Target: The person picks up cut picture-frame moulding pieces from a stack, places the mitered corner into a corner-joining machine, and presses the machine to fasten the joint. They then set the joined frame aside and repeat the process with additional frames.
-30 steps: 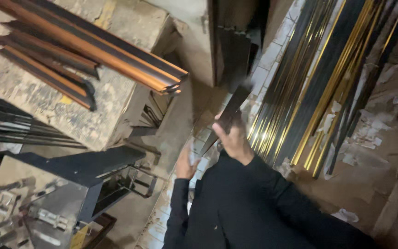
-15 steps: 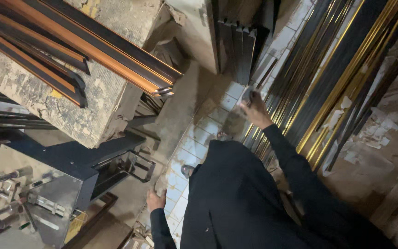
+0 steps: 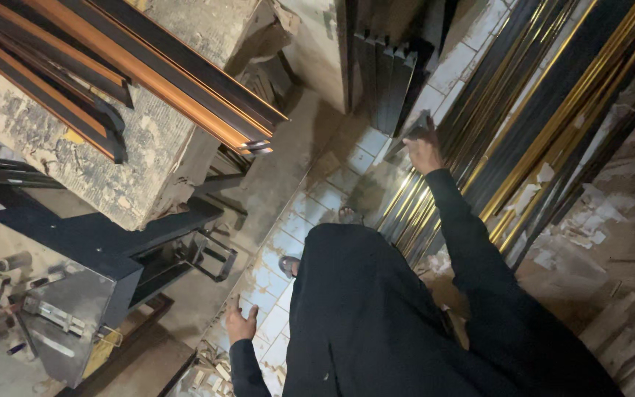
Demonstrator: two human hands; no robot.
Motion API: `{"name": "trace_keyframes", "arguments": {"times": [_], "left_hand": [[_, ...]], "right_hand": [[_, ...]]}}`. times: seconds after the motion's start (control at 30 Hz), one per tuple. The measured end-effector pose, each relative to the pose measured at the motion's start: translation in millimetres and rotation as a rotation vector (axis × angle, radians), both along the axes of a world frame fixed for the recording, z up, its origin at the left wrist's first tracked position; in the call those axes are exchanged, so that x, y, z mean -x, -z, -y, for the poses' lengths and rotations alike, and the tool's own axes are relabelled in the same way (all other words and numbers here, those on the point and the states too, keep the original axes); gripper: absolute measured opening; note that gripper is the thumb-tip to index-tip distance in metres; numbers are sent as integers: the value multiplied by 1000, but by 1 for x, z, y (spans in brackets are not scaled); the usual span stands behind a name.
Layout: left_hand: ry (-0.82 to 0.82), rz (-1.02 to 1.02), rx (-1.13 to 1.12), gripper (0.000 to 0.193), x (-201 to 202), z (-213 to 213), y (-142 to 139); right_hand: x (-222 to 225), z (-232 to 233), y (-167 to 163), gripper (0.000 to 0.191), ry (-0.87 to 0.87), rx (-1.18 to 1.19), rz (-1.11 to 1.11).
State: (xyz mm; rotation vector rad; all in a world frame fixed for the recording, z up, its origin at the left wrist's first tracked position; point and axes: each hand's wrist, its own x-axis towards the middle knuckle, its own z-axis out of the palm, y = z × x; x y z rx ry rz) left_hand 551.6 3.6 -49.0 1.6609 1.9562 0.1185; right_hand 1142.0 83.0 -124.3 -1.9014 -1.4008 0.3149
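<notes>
1. Up at the far end of the tiled floor (image 3: 310,220), the right hand (image 3: 424,153) is stretched out at arm's length, its dark sleeve reaching from the lower right.
2. That hand is closed on a short dark metal piece (image 3: 413,132), gripping its lower end; the piece tilts up and to the left, just beside a group of dark upright profiles (image 3: 387,81) leaning in the corner.
3. To the right of the hand, a long stack of black and gold profiles (image 3: 523,117) runs slantwise along the wall; the hand's wrist lies over their lower left edge.
4. Down at the bottom left, the left hand (image 3: 238,323) hangs well apart from the right, fingers loosely spread and holding nothing, above the white tiles.
5. Left of it stands a dark metal machine frame (image 3: 97,242), and above that a worn stone slab (image 3: 134,147) carries orange and black profiles (image 3: 148,73) whose ends jut past its edge.
6. The light is dim near the corner, so the short piece's exact shape is hard to make out; it seems flat and narrow.
</notes>
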Motion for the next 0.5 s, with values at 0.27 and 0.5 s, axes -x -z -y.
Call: {"name": "trace_keyframes", "arguments": {"times": [0.27,0.5], "left_hand": [[-31,-20,15,74,10,17,-6],[-99,-111,91,75,17,38,-10]], "right_hand": [[-21,-41,0,70,40,23,18],[-47,-62,-2,61,58,16,0]]}}
